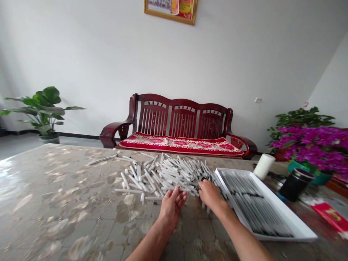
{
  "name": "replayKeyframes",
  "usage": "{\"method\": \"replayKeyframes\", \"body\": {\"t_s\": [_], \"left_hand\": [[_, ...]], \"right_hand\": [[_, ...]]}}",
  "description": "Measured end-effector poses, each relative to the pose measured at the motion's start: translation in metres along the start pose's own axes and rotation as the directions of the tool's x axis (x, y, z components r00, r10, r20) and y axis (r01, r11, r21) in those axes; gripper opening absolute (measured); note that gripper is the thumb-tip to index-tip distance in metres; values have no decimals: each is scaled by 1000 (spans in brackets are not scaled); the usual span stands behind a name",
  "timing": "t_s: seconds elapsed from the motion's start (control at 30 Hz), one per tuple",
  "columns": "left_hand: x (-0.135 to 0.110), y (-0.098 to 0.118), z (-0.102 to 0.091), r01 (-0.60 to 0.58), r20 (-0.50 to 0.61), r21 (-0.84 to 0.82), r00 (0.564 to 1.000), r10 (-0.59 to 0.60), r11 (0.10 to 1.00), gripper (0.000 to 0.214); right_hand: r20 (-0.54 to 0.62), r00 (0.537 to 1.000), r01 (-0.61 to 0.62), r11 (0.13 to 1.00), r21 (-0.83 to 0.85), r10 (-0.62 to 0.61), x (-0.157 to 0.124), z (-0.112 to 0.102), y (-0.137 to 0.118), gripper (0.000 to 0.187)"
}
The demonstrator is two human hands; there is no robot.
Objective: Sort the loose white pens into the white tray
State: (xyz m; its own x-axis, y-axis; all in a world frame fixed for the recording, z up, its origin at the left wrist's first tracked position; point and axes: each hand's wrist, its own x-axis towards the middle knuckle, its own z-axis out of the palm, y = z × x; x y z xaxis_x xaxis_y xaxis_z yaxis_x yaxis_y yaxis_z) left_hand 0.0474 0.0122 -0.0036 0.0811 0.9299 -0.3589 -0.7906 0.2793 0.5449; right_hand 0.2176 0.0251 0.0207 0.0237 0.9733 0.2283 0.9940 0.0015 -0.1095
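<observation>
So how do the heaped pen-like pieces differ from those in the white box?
The heaped pieces lie at many angles, while the boxed pieces line up side by side in rows. The heaped pieces look mostly white; the boxed pieces look greyer. The heaped pieces rest on the tabletop, whereas the boxed pieces lie within the white box. Both are slim, with some dark parts.

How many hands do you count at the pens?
2. The left hand is at the near edge of the pile of pens; the right hand is at its right side, beside the white tray.
</observation>
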Motion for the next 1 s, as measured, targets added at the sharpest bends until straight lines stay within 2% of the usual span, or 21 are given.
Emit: {"method": "replayKeyframes", "body": {"t_s": [0.07, 0.13, 0.17, 0.23, 0.3, 0.33, 0.4, 0.53, 0.7, 0.87, 1.0], "left_hand": [[0, 0, 0, 4, -5, -2, 1000, -4, 1000, 19], [1, 0, 0, 6, 0, -2, 1000, -6, 1000, 20], [2, 0, 1, 6, 2, 0, 1000, -6, 1000, 20], [4, 0, 1, 6, -4, 6, 1000, -6, 1000, 19], [5, 0, 1, 4, -14, 10, 1000, -3, 1000, 17], [5, 0, 1, 1, -16, 10, 1000, -1, 1000, 17], [6, 0, 0, -2, -8, 9, 1000, 2, 1000, 16], [8, -2, -1, 4, 6, 2, 1000, -4, 1000, 14], [10, -4, -3, 3, -1, 4, 1000, -3, 1000, 14], [11, -4, -3, 8, 10, 4, 1000, -8, 1000, 14], [10, -3, -2, 7, 14, 11, 1000, -7, 1000, 12]], "right_hand": [[-49, 998, -33, 995, 98, 38, -6, 6, 5, 18], [-94, 989, -73, 923, 379, 117, -12, 14, 8, 16], [-94, 981, -92, 827, 555, 172, -16, 17, 8, 14], [-30, 967, -119, 550, 827, 254, -22, 21, 6, 13], [45, 960, -141, 340, 930, 275, -27, 22, 0, 15], [67, 959, -145, 270, 952, 277, -28, 21, -3, 15], [92, 957, -147, 186, 972, 274, -30, 18, -10, 15], [139, 962, -168, 109, 980, 236, -33, 18, -21, 15], [193, 959, -197, -6, 980, 209, -35, 26, -26, 26], [95, 959, -120, 78, 990, 268, -34, 32, -27, 27], [112, 956, -126, 36, 991, 271, -33, 34, -28, 29]]}}
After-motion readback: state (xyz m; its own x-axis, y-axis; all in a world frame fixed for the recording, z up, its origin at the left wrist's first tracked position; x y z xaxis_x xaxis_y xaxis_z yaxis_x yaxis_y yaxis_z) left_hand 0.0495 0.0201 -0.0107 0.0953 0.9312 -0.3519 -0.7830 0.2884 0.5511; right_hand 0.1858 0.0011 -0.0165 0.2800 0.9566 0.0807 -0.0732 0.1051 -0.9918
